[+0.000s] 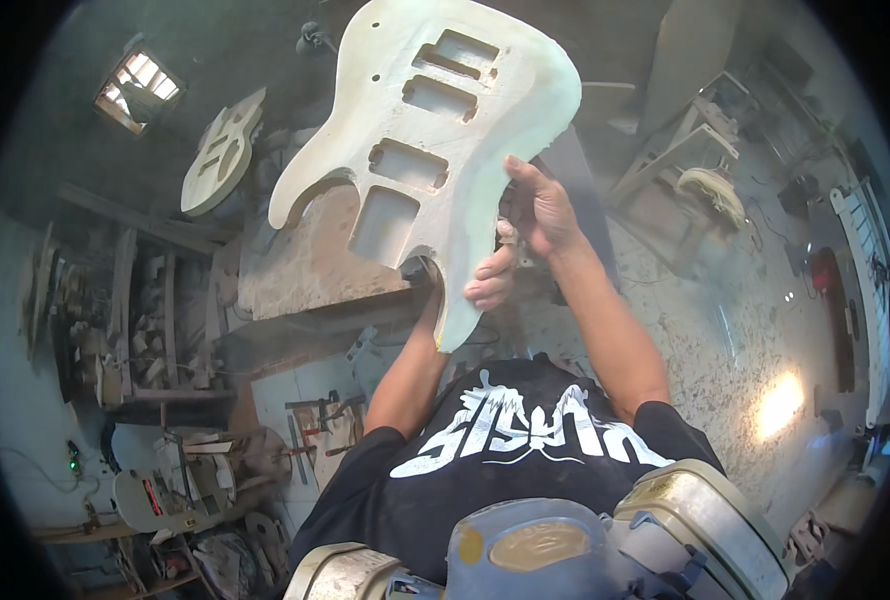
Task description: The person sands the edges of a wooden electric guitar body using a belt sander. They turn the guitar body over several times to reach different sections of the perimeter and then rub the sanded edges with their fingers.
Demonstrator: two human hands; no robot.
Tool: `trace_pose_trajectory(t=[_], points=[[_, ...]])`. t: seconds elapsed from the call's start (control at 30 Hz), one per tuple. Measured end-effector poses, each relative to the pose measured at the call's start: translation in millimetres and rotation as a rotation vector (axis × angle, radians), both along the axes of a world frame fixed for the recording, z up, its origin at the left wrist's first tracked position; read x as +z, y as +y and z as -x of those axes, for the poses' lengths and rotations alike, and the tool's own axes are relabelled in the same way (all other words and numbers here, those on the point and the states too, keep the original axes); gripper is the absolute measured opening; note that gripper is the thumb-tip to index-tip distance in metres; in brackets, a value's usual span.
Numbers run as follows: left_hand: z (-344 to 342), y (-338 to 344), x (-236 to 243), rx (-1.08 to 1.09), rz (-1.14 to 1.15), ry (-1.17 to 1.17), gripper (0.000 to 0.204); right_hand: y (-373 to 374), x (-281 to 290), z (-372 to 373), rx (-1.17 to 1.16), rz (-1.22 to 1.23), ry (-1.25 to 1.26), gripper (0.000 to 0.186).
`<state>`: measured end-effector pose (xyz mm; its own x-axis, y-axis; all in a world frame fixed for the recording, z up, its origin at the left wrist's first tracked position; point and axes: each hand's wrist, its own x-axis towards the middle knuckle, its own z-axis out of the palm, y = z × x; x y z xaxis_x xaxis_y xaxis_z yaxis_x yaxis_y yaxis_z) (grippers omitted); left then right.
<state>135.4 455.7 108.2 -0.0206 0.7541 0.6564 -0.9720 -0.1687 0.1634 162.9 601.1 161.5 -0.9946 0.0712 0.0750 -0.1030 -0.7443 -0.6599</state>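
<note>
I hold up a pale, whitish-green electric guitar body (395,120), tilted, with several rectangular cavities cut in its face. My left hand (490,278) reaches from behind the body, its fingers curled round the edge beside the pointed horn. The left palm and thumb are hidden behind the wood. Against the curved side edge, a little farther up, my right hand (542,208) has its thumb on the rim and its other fingers bent, partly hidden. A small pale patch shows near the fingertips between the hands; I cannot make out what it is.
Beneath the body lies a dusty workbench top (295,275). A second guitar body (223,160) is at the far left, another pale body (713,192) at the right near a wooden frame (670,165). Wood scraps fill a rack (170,320) at left; clamps (320,430) lie below.
</note>
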Motion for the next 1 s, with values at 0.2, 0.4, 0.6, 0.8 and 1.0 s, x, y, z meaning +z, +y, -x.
trace_pose_trajectory(t=[0.2, 0.4, 0.6, 0.8, 1.0], points=[[-14.2, 10.4, 1.6, 0.102, 0.127, 0.054, 0.060, 12.8, 9.7, -18.2, -0.020, 0.084, 0.093, 0.051], [-41.4, 23.6, -2.7, 0.176, 0.296, 0.236, 0.067, 48.0, 8.5, -54.9, 0.058, 0.114, 0.171, 0.048], [-49.2, -34.8, -4.6, 1.366, 0.970, 0.740, 0.059, 86.8, 3.7, -89.6, -0.074, 0.090, 0.193, 0.046], [-76.5, -48.2, 108.3, 1.005, 0.754, 0.437, 0.075, 124.8, -0.9, -107.5, -0.068, 0.003, 0.198, 0.040], [-85.4, -38.9, 99.9, 1.241, 1.023, 0.959, 0.081, 134.9, 25.2, -124.7, -0.135, -0.195, 0.150, 0.042]])
